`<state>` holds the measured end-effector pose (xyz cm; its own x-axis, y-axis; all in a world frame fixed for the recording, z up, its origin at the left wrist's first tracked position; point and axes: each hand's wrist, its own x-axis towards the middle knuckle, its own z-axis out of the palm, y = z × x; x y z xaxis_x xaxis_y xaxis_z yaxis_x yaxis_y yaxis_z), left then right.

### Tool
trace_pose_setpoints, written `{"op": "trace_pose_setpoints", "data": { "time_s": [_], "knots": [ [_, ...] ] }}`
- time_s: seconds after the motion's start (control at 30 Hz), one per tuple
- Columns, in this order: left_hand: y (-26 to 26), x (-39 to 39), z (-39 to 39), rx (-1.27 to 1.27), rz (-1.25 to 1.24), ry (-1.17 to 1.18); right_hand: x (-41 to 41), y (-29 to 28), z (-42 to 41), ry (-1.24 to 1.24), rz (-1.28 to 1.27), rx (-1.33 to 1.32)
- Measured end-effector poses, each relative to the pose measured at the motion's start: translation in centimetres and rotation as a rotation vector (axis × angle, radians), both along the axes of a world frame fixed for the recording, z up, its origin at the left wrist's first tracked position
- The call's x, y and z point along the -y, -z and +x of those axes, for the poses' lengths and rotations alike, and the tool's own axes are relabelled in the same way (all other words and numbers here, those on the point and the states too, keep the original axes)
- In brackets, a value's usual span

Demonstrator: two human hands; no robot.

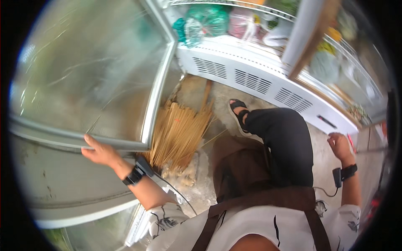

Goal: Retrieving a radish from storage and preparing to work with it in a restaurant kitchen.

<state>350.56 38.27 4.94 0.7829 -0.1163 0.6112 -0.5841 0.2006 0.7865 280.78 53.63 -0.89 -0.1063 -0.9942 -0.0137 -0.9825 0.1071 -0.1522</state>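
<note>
My left hand [100, 151] is at the lower edge of a framed glass door [94, 78] of a display refrigerator, its thumb and fingers apart against the frame. The door stands swung out on the left. Past it, the refrigerator's wire shelf [232, 3] and floor hold green plastic bags [207, 23], a pink bag [241, 23] and a white bag [278, 36]. My right hand [339, 146] hangs at my right side with its fingers curled; nothing shows in it. Both wrists wear black straps with small cabled devices.
A bundle of thin wooden sticks [179, 131] lies on the floor between the door and my legs, beside clear plastic [201, 188]. The refrigerator's white vented base [252, 81] runs in front of my sandalled foot [239, 114]. A second glass door with a brown edge [314, 40] is at the right.
</note>
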Motion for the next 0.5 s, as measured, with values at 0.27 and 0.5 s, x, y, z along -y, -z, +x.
{"op": "trace_pose_setpoints", "data": {
  "time_s": [0.27,0.5],
  "knots": [
    [-1.0,-4.4,-11.2,0.170,0.154,0.041,-2.2,-4.6,2.4,0.012,-0.171,0.034],
    [0.0,-3.7,-18.1,0.036,0.052,0.118,3.7,-3.4,5.1,-0.103,-0.393,0.206]
  ]
}}
